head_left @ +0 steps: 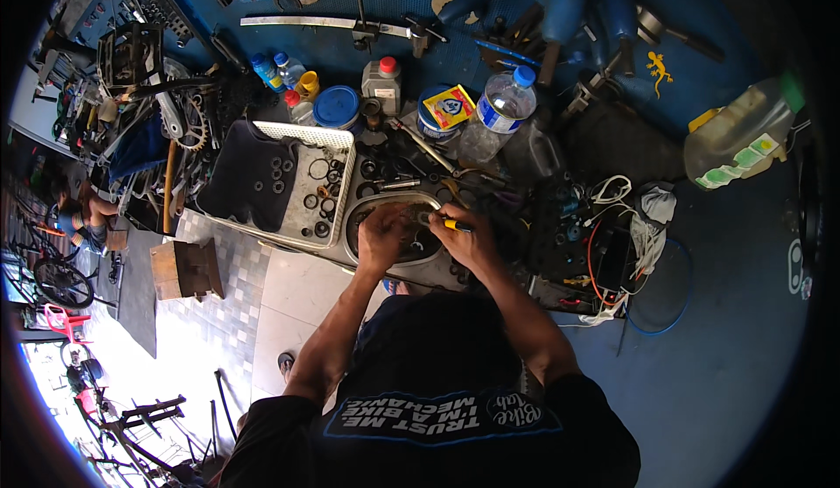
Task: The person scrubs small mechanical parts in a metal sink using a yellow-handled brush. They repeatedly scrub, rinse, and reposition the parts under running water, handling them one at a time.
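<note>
Both my hands work over an oval metal tray (363, 210) on a cluttered workbench. My left hand (382, 236) is curled around a small dark metal part above the tray. My right hand (464, 239) grips a tool with a yellow handle (456, 224), its tip pointing at the part between the two hands. The part itself is mostly hidden by my fingers.
A white plastic basket (337, 142) with rings, bearings and a dark cloth stands left of the tray. Bottles, cans and a clear water bottle (503, 107) line the back. Tangled wires (612, 225) lie to the right. A wooden block (185, 269) sits on the tiled floor.
</note>
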The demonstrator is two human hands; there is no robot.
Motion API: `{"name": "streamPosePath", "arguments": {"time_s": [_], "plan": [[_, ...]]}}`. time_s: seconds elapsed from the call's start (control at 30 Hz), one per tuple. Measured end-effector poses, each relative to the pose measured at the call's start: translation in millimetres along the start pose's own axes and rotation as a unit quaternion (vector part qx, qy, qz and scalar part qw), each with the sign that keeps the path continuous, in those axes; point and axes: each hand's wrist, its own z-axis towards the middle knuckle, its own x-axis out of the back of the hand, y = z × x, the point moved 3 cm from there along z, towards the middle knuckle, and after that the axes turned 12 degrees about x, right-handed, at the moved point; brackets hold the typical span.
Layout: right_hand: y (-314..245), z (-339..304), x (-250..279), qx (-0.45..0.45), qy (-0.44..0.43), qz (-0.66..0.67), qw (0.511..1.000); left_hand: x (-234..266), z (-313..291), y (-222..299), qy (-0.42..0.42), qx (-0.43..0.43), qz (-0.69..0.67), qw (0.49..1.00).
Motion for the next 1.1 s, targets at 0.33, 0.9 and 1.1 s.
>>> {"name": "streamPosePath", "arguments": {"time_s": [0.33, 0.9, 1.1], "plan": [[-31.2, 4.8, -10.4, -0.005, -0.082, 0.096, 0.992, 27.5, -2.2, -10.2, 0.009, 0.068, -0.086, 0.994], [-21.0, 7.1, -1.8, 0.183, -0.105, -0.057, 0.976, 25.7, 0.0, -5.7, -0.001, 0.073, 0.089, 0.993], [-14.5, 6.3, -1.5, 0.215, -0.101, -0.047, 0.97, 21.5, 5.5, -8.9, -0.007, 0.073, 0.095, 0.993]]}}
